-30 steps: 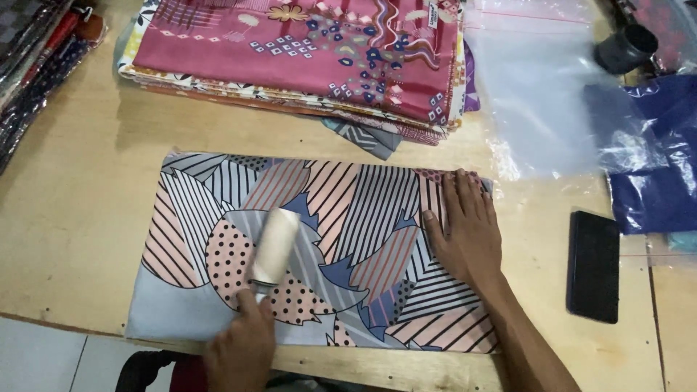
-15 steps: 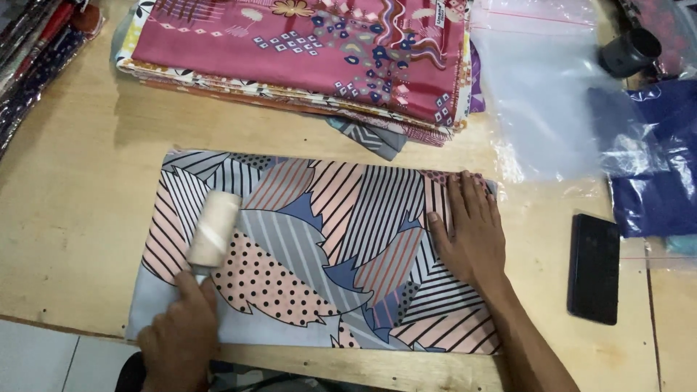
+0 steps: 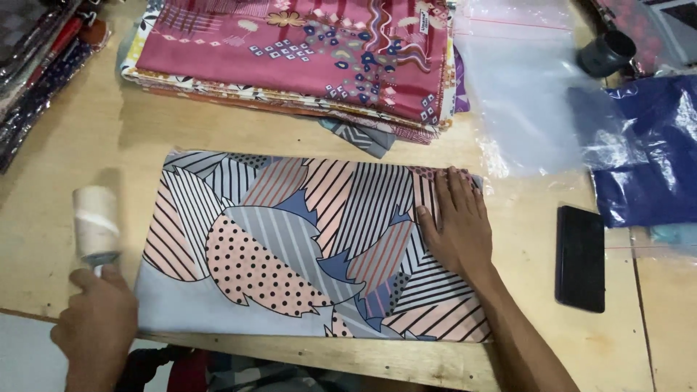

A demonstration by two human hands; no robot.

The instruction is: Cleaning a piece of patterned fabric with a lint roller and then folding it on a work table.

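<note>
A folded patterned cloth (image 3: 290, 239) in grey, pink and blue, with stripes and dots, lies flat on the wooden table (image 3: 72, 145). My right hand (image 3: 454, 225) rests palm down on its right part, fingers spread. My left hand (image 3: 98, 323) grips the handle of a white lint roller (image 3: 96, 223). The roller is upright over the bare table just left of the cloth's left edge.
A stack of folded patterned cloths (image 3: 305, 51) lies behind, topped by a magenta one. Clear plastic bags (image 3: 523, 87) and a bagged blue cloth (image 3: 646, 152) sit at right, with a black phone (image 3: 579, 258) and a dark cup (image 3: 606, 52). Packed cloths (image 3: 36, 65) lie far left.
My left hand has carried the lint roller leftward across the cloth and off its left edge onto the table. My right hand has stayed pressed on the cloth.
</note>
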